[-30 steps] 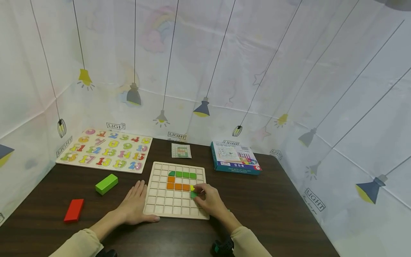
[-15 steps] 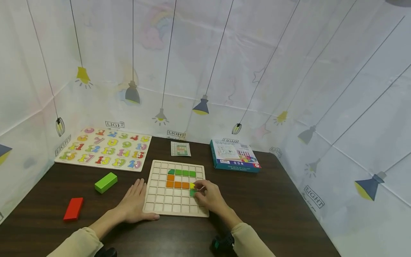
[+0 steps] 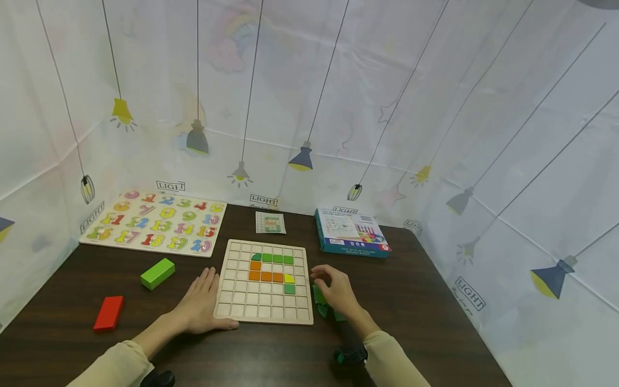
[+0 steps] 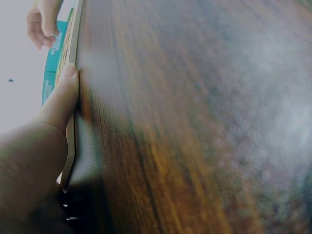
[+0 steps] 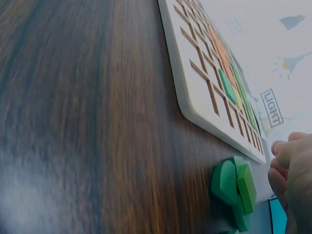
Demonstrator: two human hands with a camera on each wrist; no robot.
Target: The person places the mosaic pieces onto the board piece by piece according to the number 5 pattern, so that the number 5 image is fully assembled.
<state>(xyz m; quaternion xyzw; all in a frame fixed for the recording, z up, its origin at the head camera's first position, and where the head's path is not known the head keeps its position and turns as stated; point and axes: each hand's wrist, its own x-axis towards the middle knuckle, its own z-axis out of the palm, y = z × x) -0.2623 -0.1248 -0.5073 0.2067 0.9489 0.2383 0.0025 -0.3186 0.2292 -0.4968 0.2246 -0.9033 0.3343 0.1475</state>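
A wooden grid board point(image 3: 263, 312) lies on the table. On it are a row of green tiles point(image 3: 278, 259), several orange tiles point(image 3: 266, 276), one yellow tile point(image 3: 289, 278) and a green tile point(image 3: 289, 289) just below the yellow. My left hand point(image 3: 197, 305) rests with spread fingers against the board's left side, its thumb at the front corner. Beyond the right edge, my right hand point(image 3: 338, 291) hovers with loosely bent fingers and nothing visible between them. Loose green pieces point(image 5: 236, 190) lie in a small heap under and beside it, partly covered by the hand in the head view.
A number puzzle board point(image 3: 155, 223) lies at the back left. A green block point(image 3: 157, 273) and a red block point(image 3: 108, 313) sit at left. Behind the grid are a pattern card point(image 3: 271, 222) and a boxed game point(image 3: 353, 234). A black strapped device point(image 3: 350, 355) is near my right wrist.
My right hand has let go of the yellow tile, which now sits in its square, and has moved right, off the board to the green pieces. My left hand stays in place.
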